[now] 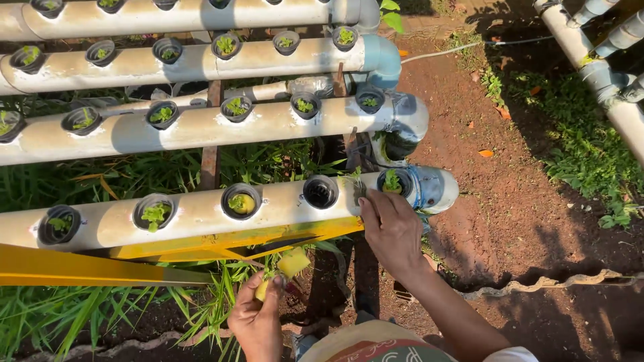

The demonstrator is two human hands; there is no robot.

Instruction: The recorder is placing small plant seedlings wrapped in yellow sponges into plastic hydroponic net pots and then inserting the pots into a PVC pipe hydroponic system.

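Head view, read from near to far. Nearest the camera, the left hand (258,320) is pinched shut on yellow sponge cubes (290,267) that carry a few green shoots, held low in front of the body and below the yellow frame rail (87,268). Up and to the right of it, the right hand (391,228) rests on the nearest white grow pipe (201,213), its fingertips (363,198) closed on a small seedling (357,182) (what sits at its root is hidden by the fingers). That seedling lies between two net cups: the empty black cup (320,192) just to its left and a planted end cup (392,182) just to its right. The pipe's long axis runs left to right, so the empty cup is a short sideways shift from the right hand, which is much nearer to it than the left. Beyond lie further planted pipes (201,127) and bare red soil (523,194).
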